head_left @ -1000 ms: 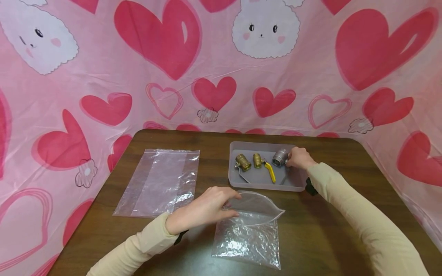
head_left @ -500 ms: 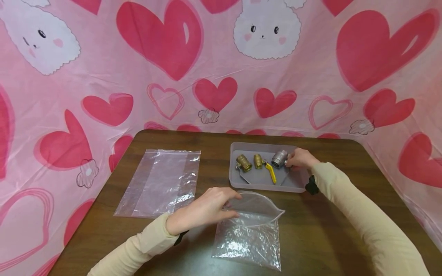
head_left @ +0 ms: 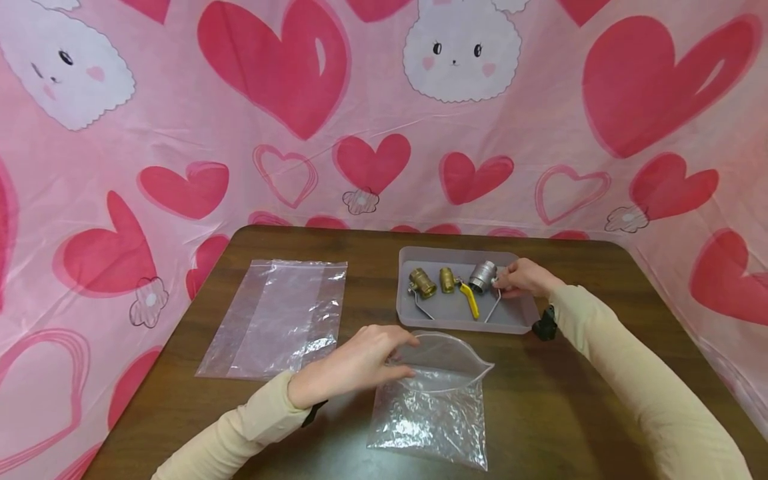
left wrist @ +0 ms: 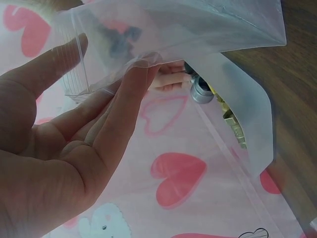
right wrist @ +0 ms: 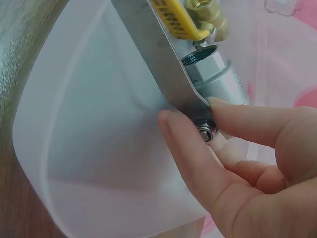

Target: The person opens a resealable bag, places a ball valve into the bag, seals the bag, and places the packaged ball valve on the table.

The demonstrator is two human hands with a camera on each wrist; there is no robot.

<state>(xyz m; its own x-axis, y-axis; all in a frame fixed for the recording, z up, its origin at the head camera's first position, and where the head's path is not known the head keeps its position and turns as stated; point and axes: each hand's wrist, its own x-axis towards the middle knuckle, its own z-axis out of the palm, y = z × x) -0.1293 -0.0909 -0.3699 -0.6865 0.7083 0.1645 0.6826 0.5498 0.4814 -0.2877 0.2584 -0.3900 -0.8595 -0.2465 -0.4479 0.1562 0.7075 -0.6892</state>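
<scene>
In the head view my right hand [head_left: 523, 278] is over the right part of the clear plastic tray [head_left: 462, 326]. Its thumb and fingers pinch a silver ball valve [head_left: 483, 275] where the flat metal lever [right wrist: 166, 69] meets the nut, seen close in the right wrist view. My left hand [head_left: 366, 360] is at the left side of the open mouth of a clear zip bag [head_left: 429, 420]. Thumb and fingers stay spread apart and touch the film near the zip strip. The bag lies on the table, its mouth gaping toward the tray.
Left of the silver valve, the tray holds a brass ball valve with a yellow lever [head_left: 447, 280] and a larger brass ball valve with a metal lever [head_left: 423, 283]. Another clear bag [head_left: 276, 320] lies flat at the left of the brown table [head_left: 372, 253]. A patterned pink cloth [head_left: 384, 100] hangs behind.
My right hand turns the silver valve slightly within the tray, and its lever shows more plainly now. The left hand and the bag stay where they were.
</scene>
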